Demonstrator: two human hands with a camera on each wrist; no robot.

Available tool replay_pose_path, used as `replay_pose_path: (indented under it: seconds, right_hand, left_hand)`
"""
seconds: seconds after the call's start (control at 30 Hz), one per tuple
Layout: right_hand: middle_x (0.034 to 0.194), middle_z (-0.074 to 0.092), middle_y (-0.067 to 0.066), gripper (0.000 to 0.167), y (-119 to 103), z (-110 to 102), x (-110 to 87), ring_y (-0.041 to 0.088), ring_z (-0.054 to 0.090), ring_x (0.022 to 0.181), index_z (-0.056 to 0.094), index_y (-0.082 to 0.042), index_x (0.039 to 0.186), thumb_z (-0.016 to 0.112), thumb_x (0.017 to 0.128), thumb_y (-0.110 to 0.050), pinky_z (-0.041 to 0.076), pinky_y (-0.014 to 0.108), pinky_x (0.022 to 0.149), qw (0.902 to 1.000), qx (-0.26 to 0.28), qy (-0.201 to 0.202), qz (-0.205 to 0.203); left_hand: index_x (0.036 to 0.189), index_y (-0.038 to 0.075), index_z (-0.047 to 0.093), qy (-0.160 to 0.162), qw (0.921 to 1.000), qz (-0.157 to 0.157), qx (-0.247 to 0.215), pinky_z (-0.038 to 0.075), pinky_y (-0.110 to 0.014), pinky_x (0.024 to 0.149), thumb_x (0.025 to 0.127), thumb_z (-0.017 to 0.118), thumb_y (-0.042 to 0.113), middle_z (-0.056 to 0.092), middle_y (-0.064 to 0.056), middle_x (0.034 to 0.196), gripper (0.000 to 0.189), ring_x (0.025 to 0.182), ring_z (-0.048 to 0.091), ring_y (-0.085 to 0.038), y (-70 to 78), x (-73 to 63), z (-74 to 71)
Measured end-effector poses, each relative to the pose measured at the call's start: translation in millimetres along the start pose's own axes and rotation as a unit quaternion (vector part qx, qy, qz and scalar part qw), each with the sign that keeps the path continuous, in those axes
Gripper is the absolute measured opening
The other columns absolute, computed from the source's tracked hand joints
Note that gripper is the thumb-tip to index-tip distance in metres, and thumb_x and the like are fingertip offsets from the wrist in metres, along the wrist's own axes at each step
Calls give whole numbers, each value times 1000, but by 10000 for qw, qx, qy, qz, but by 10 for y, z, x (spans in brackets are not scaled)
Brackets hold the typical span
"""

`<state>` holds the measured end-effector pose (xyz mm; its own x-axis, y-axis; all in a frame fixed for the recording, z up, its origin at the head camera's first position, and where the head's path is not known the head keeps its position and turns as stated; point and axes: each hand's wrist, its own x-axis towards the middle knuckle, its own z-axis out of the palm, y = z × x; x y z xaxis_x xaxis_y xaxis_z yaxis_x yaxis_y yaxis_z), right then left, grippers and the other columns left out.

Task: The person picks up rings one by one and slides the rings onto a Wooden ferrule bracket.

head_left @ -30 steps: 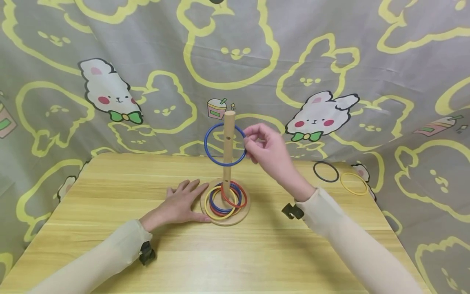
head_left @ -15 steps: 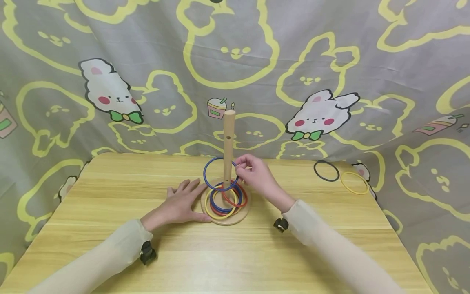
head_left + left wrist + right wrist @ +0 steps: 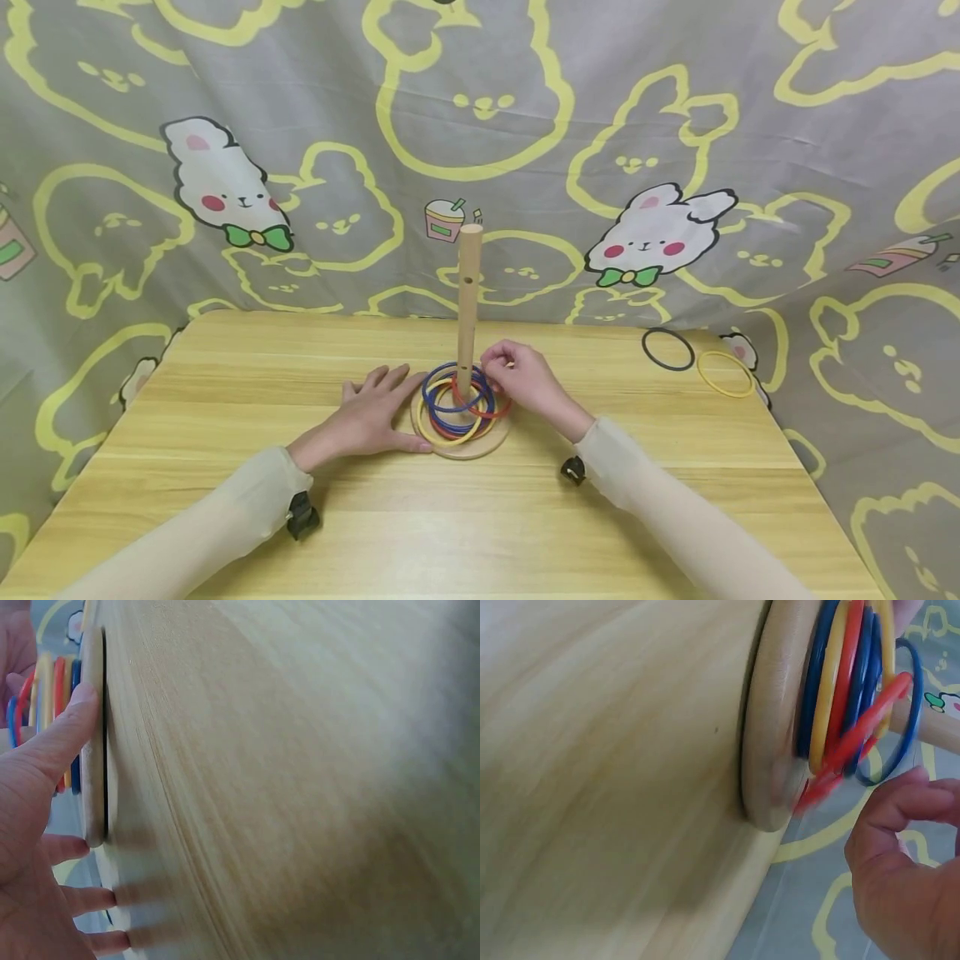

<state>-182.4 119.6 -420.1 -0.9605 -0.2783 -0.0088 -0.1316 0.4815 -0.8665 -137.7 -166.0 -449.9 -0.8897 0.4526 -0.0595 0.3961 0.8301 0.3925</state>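
Observation:
My left hand rests beside the round wooden base, fingers spread on the table and thumb on the base's edge. From the base rises a wooden peg. Several blue, red and yellow rings lie round the peg's foot. The topmost blue ring is tilted round the peg. A slanted red ring, blurred in the right wrist view, leans out to the right. My right hand is right of the peg, fingers loosely bent, its fingertips close to the blue ring but apart from it.
At the table's back right lie a dark ring and a yellow ring. A grey curtain with cartoon animals hangs behind the wooden table.
My right hand has lowered the blue ring down the peg and let it go onto the other rings. The slanted red ring has shifted slightly right. My left hand has stayed put.

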Motion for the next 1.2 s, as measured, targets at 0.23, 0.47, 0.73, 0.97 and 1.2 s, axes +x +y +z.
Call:
replay_pose_path:
  seconds: [0.23, 0.47, 0.73, 0.97, 1.2]
  right_hand:
    - [102, 74, 11, 24, 221, -185, -70, 25, 69, 92, 76, 3, 117, 63, 104, -13, 55, 36, 81, 9993, -189, 305, 46]
    - [95, 70, 21, 22, 575, -534, -230, 23, 63, 77, 75, 3, 120, 63, 107, -10, 52, 27, 65, 9976, 25, 659, 198]
    - [110, 70, 23, 25, 978, -1140, -462, 20, 63, 83, 71, 7, 125, 66, 108, -11, 51, 21, 69, 9860, -152, 1646, 222]
    - [115, 72, 19, 32, 1229, -1680, -573, 10, 61, 90, 71, 5, 129, 67, 107, -17, 46, 19, 75, 9724, -968, 2081, 417]
    - [126, 69, 27, 43, 1478, -2033, -557, 40, 69, 111, 63, 10, 138, 67, 105, -18, 49, 23, 78, 9742, -1573, 1429, 758]
  left_hand:
    - [169, 10, 40, 24, 9999, 49, -108, 29, -81, 102, 80, 85, 75, 34, -29, 170, 119, 152, 28, -61, 30, -11, -17]
    - [168, 10, 42, 241, 9993, 228, -185, 27, -85, 99, 79, 81, 81, 36, -31, 167, 120, 149, 30, -63, -30, 1, 63]
    - [167, 8, 43, 181, 9994, 96, -293, 23, -89, 102, 78, 88, 73, 36, -31, 168, 119, 151, 28, -63, 46, -16, 12]
    - [167, 8, 43, 143, 9992, 23, -370, 22, -87, 102, 77, 91, 69, 35, -31, 169, 119, 151, 27, -62, 29, -24, 6]
    - [168, 8, 41, 18, 9995, 45, -324, 24, -86, 103, 80, 89, 70, 33, -30, 170, 118, 152, 27, -62, 0, 6, -1]
